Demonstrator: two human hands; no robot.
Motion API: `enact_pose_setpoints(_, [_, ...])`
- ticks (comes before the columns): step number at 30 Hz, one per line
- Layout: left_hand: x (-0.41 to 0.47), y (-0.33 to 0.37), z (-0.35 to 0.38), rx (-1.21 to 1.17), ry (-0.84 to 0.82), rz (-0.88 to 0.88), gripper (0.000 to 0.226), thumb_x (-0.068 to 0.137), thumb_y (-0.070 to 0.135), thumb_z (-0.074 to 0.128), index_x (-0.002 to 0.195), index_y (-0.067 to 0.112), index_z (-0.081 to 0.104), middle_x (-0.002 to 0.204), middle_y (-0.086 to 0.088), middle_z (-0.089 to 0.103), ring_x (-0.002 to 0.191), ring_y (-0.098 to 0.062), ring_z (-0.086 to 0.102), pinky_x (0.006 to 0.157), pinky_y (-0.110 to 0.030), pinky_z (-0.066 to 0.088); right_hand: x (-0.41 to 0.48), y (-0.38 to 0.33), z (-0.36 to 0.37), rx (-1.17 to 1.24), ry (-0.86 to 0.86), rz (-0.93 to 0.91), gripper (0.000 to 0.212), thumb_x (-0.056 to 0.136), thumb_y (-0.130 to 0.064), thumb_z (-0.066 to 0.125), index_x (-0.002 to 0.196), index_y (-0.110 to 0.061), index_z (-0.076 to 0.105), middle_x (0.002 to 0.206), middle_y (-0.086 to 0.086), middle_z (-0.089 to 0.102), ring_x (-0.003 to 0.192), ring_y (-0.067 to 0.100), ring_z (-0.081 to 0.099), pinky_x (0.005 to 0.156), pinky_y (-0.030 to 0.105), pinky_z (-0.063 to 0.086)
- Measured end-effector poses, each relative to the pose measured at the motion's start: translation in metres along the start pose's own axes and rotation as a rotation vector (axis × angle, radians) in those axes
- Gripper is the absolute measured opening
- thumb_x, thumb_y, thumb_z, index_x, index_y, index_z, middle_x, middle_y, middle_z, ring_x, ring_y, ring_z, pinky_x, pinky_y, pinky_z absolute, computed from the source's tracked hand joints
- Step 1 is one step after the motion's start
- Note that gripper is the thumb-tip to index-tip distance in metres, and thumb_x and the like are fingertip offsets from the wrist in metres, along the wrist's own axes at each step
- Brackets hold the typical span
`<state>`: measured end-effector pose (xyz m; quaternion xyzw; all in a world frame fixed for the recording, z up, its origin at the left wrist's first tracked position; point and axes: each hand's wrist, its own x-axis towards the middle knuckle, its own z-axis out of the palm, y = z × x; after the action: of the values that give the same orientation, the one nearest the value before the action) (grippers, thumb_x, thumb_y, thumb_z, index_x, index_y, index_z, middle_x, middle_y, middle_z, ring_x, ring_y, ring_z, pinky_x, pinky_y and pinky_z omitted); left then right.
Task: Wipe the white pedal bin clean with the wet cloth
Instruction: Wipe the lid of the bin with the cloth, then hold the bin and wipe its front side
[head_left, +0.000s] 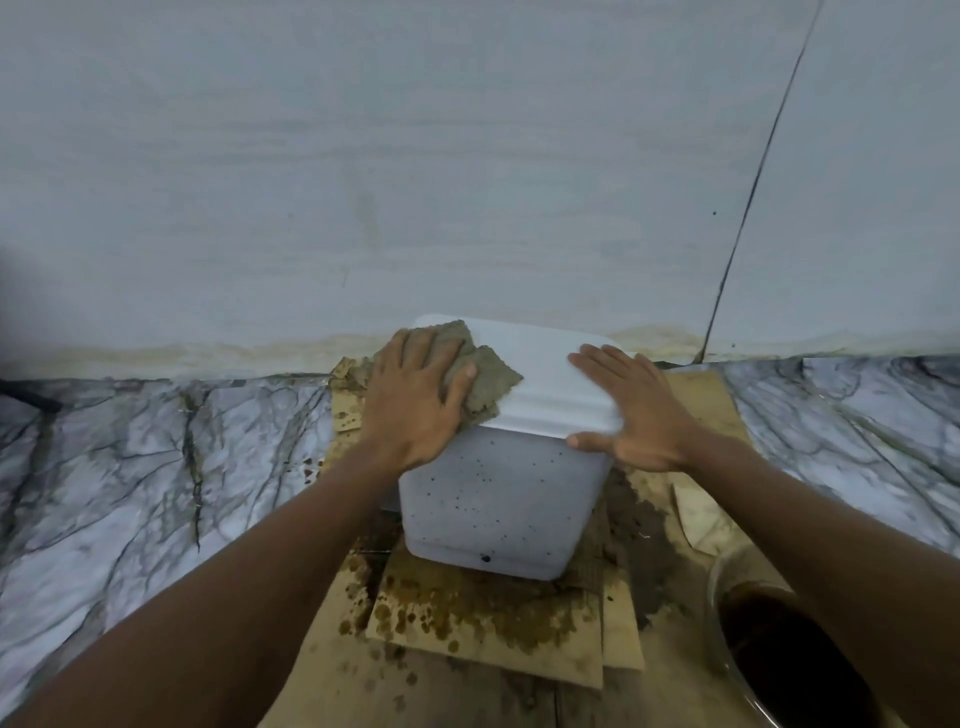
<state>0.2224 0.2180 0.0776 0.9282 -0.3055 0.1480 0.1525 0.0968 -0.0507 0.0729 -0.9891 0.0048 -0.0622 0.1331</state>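
The white pedal bin (498, 499) stands on stained cardboard against the wall, its lid closed and its front face speckled with dark spots. A grey-brown wet cloth (485, 376) lies on the left part of the lid. My left hand (415, 400) presses flat on the cloth with straight fingers, thumb on the cloth's near side. My right hand (631, 410) rests flat on the lid's right edge, fingers spread, thumb along the front rim.
Cardboard sheets (493, 634) with brown stains cover the floor under the bin. A glass bowl of dark liquid (789, 660) sits at the lower right. Marbled floor (156, 457) lies on both sides; the pale wall (467, 182) rises right behind the bin.
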Motion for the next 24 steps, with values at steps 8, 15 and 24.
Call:
enact_pose_setpoints(8, [-0.019, 0.004, -0.004, 0.104, -0.052, 0.205, 0.062, 0.101, 0.057, 0.008, 0.159, 0.035, 0.009, 0.167, -0.007, 0.019, 0.153, -0.034, 0.011, 0.123, -0.055, 0.007, 0.008, -0.004, -0.007, 0.007, -0.039, 0.019, 0.109, 0.069, -0.083, 0.048, 0.159, -0.031, 0.014, 0.168, -0.003, 0.010, 0.155, 0.018, 0.004, 0.125, 0.046, 0.002])
enact_pose_setpoints(15, [0.004, 0.000, 0.020, 0.104, 0.085, 0.209, 0.063, 0.101, 0.053, 0.026, 0.160, 0.031, 0.018, 0.165, -0.012, 0.020, 0.153, -0.036, 0.010, 0.123, -0.058, 0.006, 0.041, 0.014, -0.013, 0.147, 0.017, 0.058, 0.102, 0.070, -0.077, 0.066, 0.155, -0.032, 0.030, 0.165, -0.003, 0.024, 0.153, 0.019, 0.017, 0.124, 0.046, 0.008])
enact_pose_setpoints(24, [0.042, -0.006, 0.077, 0.120, 0.348, 0.222, 0.066, 0.102, 0.043, 0.042, 0.160, 0.016, 0.022, 0.166, -0.021, 0.006, 0.154, -0.040, 0.001, 0.122, -0.061, 0.002, 0.079, 0.048, -0.001, 0.246, 0.315, -0.134, 0.072, 0.075, -0.064, 0.071, 0.135, -0.026, 0.060, 0.140, -0.003, 0.060, 0.131, 0.019, 0.053, 0.109, 0.053, 0.041])
